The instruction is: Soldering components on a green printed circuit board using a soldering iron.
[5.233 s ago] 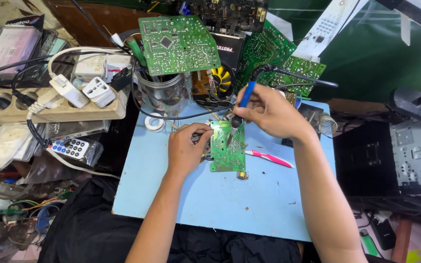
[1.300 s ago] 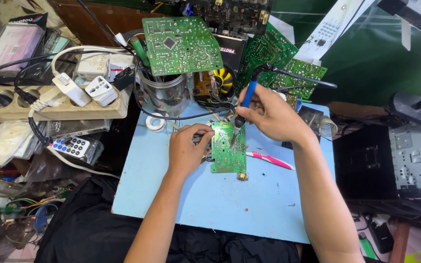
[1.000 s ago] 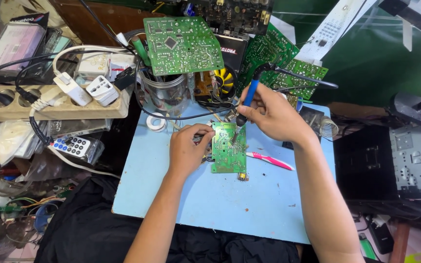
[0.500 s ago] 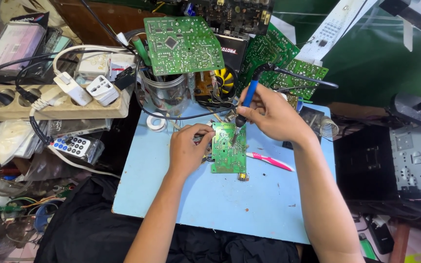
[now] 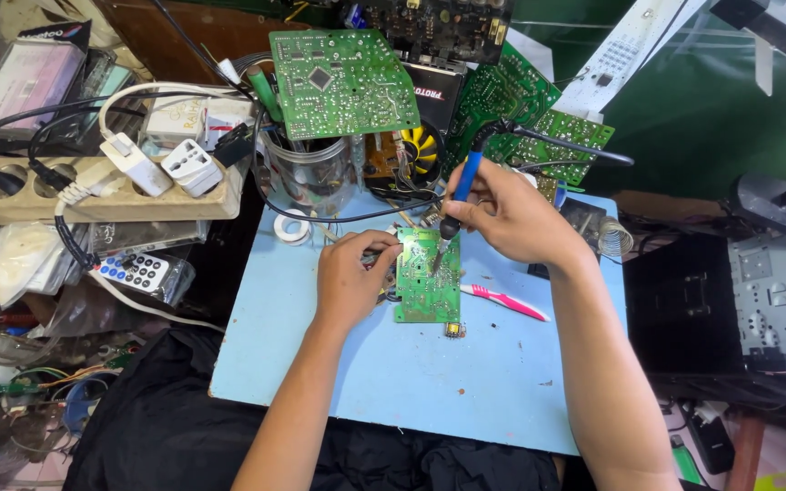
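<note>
Green circuit board [image 5: 428,287] flat mid blue surface [image 5: 411,373]; left hand [image 5: 354,277] pinches board's left edge; right hand [image 5: 507,214] grips blue soldering iron [image 5: 458,195], tip on board's top; soldering seemingly underway; pink toothbrush [image 5: 505,302] right of board

We see a light blue work board [image 5: 429,382] carrying the things. Flat on it lies a small green circuit board [image 5: 428,289], with a pink and white toothbrush [image 5: 504,303] just beside it. Near the far left corner a white tape roll [image 5: 293,227] rests beside a clear jar [image 5: 307,173].
</note>
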